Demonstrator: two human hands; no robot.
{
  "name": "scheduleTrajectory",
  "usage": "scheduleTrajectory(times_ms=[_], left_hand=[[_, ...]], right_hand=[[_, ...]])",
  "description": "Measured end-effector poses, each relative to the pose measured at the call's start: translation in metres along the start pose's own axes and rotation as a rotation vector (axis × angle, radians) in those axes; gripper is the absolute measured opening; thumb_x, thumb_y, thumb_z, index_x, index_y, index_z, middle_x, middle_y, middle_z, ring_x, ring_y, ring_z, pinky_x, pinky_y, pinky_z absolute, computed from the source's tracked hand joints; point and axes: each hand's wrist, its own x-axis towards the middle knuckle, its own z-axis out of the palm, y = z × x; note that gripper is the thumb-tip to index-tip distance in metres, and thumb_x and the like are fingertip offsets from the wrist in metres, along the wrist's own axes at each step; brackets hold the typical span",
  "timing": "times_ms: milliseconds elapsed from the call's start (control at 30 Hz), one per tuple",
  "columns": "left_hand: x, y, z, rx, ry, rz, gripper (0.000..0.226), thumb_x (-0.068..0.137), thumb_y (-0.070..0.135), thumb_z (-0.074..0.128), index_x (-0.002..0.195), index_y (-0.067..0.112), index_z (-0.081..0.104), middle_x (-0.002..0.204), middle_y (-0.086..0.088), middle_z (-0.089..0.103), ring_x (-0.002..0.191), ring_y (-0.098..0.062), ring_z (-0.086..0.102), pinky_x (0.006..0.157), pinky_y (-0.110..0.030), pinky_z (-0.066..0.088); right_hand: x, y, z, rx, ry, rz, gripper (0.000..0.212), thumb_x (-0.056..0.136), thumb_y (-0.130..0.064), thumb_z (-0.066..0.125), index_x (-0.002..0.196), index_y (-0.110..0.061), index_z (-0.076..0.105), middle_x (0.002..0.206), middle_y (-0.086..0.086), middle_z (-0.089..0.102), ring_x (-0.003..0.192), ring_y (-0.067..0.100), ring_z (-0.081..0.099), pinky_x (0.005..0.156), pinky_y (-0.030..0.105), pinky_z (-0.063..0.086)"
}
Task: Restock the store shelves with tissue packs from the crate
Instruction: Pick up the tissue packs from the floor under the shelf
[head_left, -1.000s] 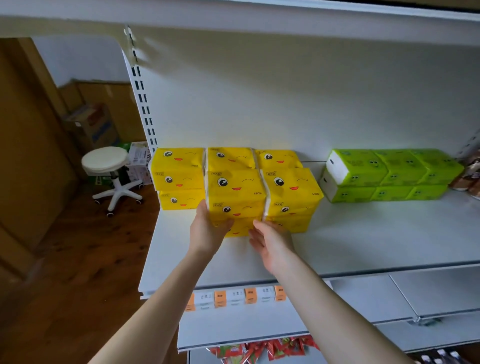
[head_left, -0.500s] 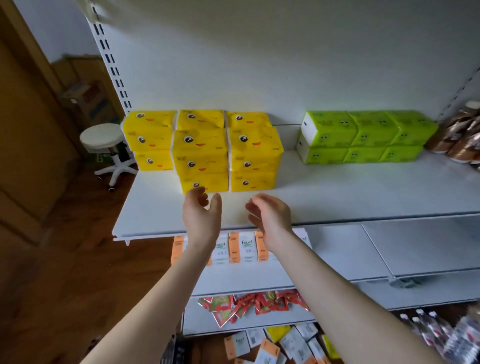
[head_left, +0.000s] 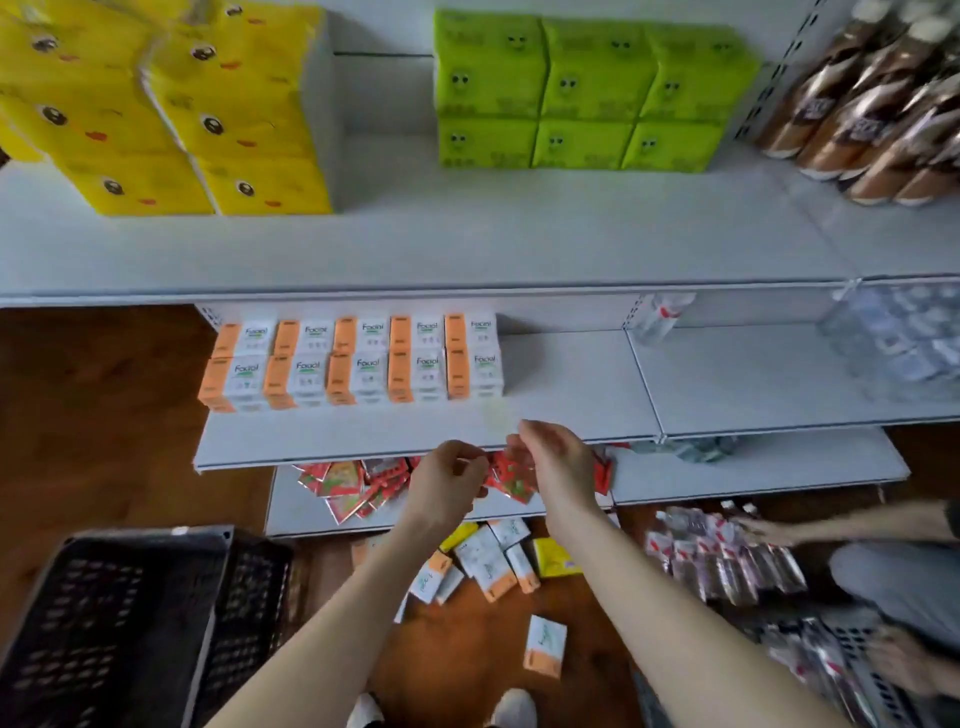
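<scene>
Yellow tissue packs (head_left: 156, 114) well above hands (head_left: 447, 478) (head_left: 556, 462)

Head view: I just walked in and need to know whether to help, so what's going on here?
A person is restocking store shelves. The left hand and right hand hang loosely curled, holding nothing, before the middle shelf edge. Yellow tissue packs and green tissue packs sit stacked on the top shelf, orange-and-white packs on the middle one. More loose packs lie on the floor, near a black crate.
</scene>
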Motion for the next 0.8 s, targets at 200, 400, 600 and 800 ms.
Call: scheduleTrajectory(times_ms=[200, 400, 600, 800], left_hand=[[0.028, -0.093, 0.085, 0.064, -0.105, -0.162, 0.006, 0.090, 0.011, 0.053, 0.090, 0.013, 0.058, 0.067, 0.002, 0.062, 0.054, -0.004, 0.060, 0.062, -0.031, 0.050], [0.095, -0.234, 0.179, 0.194, -0.224, -0.241, 0.010, 0.090, 0.010, 0.054, 0.098, 0.009, 0.060, 0.066, 0.000, 0.061, 0.056, -0.012, 0.058, 0.065, -0.036, 0.052], [0.169, -0.368, 0.297, 0.258, -0.330, -0.286, 0.020, 0.088, 0.014, 0.055, 0.107, 0.011, 0.060, 0.094, -0.017, 0.069, 0.089, -0.034, 0.065, 0.079, -0.041, 0.053], [0.261, -0.445, 0.379, 0.505, -0.333, -0.140, 0.026, 0.090, 0.009, 0.044, 0.114, 0.004, 0.054, 0.112, -0.022, 0.062, 0.104, -0.037, 0.058, 0.079, -0.036, 0.046]], right_hand=[[0.043, 0.127, -0.052, 0.132, 0.137, 0.276, 0.013, 0.089, -0.013, 0.058, 0.076, -0.014, 0.059, 0.072, 0.003, 0.061, 0.069, 0.016, 0.061, 0.062, 0.026, 0.049], [0.102, 0.299, -0.123, 0.337, 0.407, 0.473, 0.009, 0.093, -0.009, 0.052, 0.100, -0.006, 0.056, 0.085, 0.009, 0.060, 0.074, 0.016, 0.060, 0.067, 0.025, 0.049], [0.173, 0.472, -0.185, 0.341, 0.600, 0.577, 0.024, 0.094, -0.009, 0.048, 0.117, -0.003, 0.053, 0.108, 0.017, 0.059, 0.088, 0.023, 0.061, 0.063, 0.024, 0.047], [0.261, 0.574, -0.220, 0.397, 0.615, 0.574, 0.029, 0.094, -0.007, 0.048, 0.123, -0.003, 0.048, 0.087, 0.007, 0.058, 0.077, 0.015, 0.060, 0.066, 0.023, 0.049]])
